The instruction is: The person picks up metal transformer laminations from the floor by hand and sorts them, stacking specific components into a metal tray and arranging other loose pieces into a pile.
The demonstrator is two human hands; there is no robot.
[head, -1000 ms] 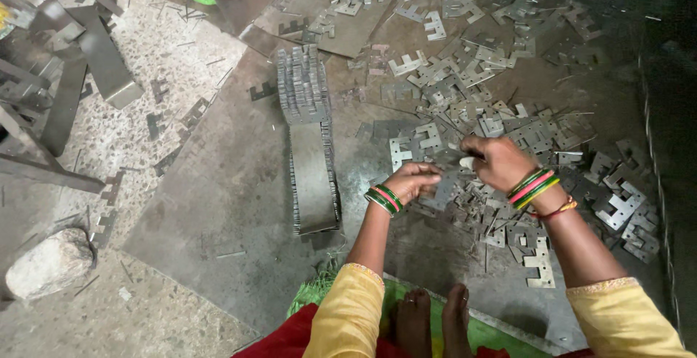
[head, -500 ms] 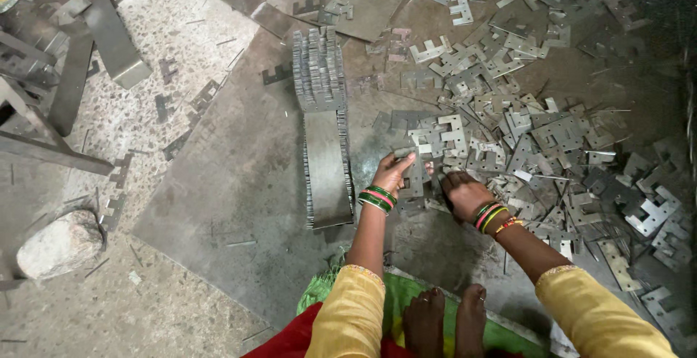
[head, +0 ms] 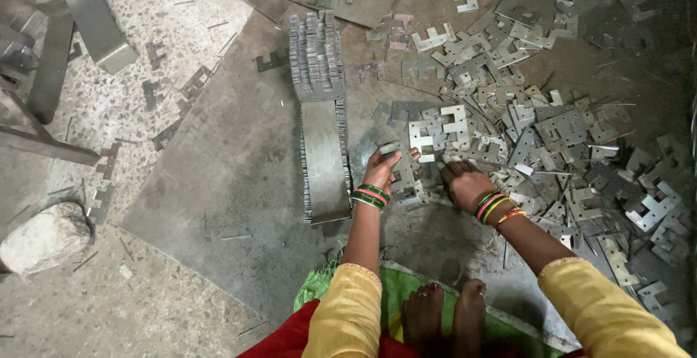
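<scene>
Both hands have dropped from chest height into the loose grey notched metal plates (head: 508, 122); left hand (head: 381, 171) pinches one plate, right hand (head: 465, 184) lies spread, gathering beside the long stacked row of plates (head: 323, 118).

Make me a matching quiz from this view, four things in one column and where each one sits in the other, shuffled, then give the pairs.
Things:
1. stone
2. long stack of metal plates
3. left hand
4. loose pile of cut metal pieces

Places:
A. spread over the floor to the right
B. just right of the stack's near end, on loose pieces
C. far left, on the speckled floor
D. running away from the person, on the dark metal sheet

Pairs: 1-C, 2-D, 3-B, 4-A
</scene>
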